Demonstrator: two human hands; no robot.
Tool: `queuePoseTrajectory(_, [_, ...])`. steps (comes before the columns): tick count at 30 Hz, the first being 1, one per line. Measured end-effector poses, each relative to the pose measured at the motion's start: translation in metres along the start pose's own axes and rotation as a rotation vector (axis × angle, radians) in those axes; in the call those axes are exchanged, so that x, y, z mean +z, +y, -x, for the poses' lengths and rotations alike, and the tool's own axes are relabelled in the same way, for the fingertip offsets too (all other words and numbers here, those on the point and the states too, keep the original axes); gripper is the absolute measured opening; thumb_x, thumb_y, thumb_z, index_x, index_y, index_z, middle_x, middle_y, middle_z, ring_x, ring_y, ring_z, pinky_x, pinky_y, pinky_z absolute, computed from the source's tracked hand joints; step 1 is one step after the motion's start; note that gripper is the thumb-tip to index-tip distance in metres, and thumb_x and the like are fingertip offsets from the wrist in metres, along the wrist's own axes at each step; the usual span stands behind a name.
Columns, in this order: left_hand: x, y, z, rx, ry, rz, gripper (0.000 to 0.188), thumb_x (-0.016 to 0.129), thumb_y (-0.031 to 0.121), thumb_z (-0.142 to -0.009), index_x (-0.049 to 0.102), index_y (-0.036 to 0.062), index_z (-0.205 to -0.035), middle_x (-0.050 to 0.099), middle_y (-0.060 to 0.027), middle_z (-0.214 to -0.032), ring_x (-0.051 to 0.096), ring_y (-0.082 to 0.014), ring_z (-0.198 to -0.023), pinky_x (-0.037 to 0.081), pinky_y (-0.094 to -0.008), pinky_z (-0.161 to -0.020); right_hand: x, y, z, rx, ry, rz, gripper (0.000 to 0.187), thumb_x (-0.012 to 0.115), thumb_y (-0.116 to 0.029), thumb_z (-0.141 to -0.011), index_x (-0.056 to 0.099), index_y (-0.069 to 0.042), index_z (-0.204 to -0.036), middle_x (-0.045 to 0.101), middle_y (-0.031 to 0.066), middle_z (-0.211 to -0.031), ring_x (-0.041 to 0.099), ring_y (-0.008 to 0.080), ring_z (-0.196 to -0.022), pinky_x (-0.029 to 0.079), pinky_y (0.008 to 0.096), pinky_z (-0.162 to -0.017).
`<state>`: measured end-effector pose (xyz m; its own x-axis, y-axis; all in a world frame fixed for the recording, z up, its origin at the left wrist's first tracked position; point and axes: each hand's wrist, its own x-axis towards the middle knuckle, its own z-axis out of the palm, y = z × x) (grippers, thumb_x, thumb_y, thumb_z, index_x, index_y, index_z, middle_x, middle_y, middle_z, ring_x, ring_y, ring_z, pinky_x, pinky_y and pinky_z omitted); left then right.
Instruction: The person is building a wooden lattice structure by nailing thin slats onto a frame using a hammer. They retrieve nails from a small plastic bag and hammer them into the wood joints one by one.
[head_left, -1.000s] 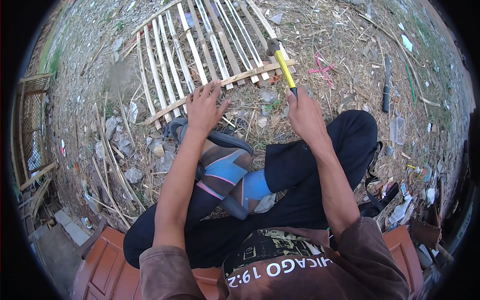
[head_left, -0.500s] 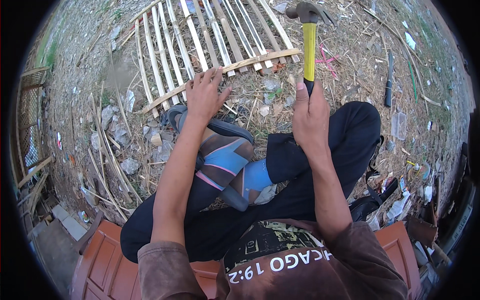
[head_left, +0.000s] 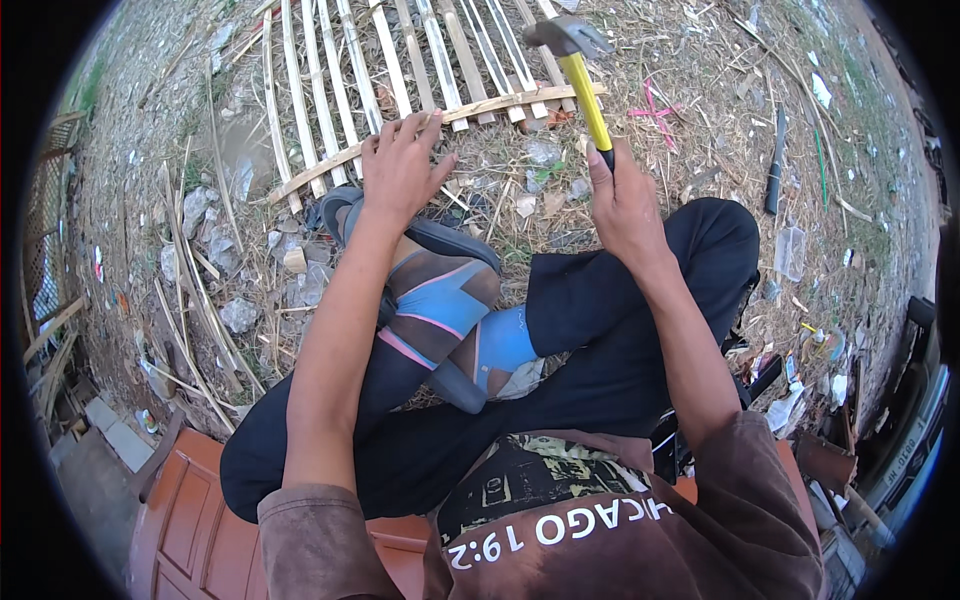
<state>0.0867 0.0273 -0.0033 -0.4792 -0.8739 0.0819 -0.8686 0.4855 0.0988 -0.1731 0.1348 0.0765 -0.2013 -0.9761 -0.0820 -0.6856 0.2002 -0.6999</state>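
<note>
My right hand [head_left: 628,205] is closed around the black grip of a claw hammer [head_left: 588,95] with a yellow handle. The steel head is raised, above the right end of a wooden crosspiece [head_left: 520,99] in the picture. My left hand [head_left: 400,172] lies over that crosspiece, fingers stretched out and thumb apart. Any small thing under its fingertips is hidden. The crosspiece runs across the near ends of several narrow wooden slats [head_left: 345,95], making a rack-like frame on the ground. My crossed legs and a dark sandal [head_left: 450,245] are just below the left hand.
A knife [head_left: 776,165] with a dark handle lies at the right, near pink ribbon [head_left: 655,115] and a clear plastic container [head_left: 790,253]. Loose wooden strips [head_left: 195,310] and stones [head_left: 238,315] lie at the left. Beneath me is a reddish-brown panelled board [head_left: 190,515].
The hammer has tipped leftward, its head swinging left and slightly down. My left hand stays on the crosspiece. The whole view has shifted slightly.
</note>
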Motion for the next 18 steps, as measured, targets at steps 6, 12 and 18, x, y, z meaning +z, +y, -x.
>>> queuePoseTrajectory(6, [-0.005,-0.001,0.005,-0.031,-0.068,-0.019,0.061,0.071,0.042,-0.087,0.056,0.0181,-0.141,0.056,-0.0034,-0.137,0.052,-0.0248,-0.125,0.041,-0.0541,-0.102,-0.016,-0.032,-0.009,0.118,-0.1,0.039,0.034,0.047,-0.031,-0.107,0.05,0.001,-0.097,0.056,0.0278,-0.061,0.06,0.0511,-0.064,0.041,0.0575,-0.058])
queuePoseTrajectory(12, [-0.007,0.002,0.0,-0.031,-0.053,-0.015,0.063,0.071,0.041,-0.087,0.055,0.0188,-0.143,0.057,-0.003,-0.136,0.054,-0.0268,-0.122,0.043,-0.0522,-0.101,0.018,-0.002,0.009,0.034,0.007,0.048,0.032,0.049,-0.029,-0.106,0.049,0.001,-0.096,0.056,0.0272,-0.061,0.06,0.0507,-0.062,0.041,0.0579,-0.057])
queuePoseTrajectory(18, [-0.003,-0.004,0.005,-0.027,-0.05,-0.034,0.064,0.071,0.042,-0.087,0.054,0.0196,-0.144,0.057,-0.003,-0.137,0.053,-0.0265,-0.123,0.042,-0.0509,-0.103,-0.013,-0.051,0.007,0.105,0.037,-0.139,0.031,0.051,-0.028,-0.104,0.051,0.003,-0.098,0.062,0.0309,-0.069,0.061,0.0542,-0.069,0.044,0.0617,-0.064])
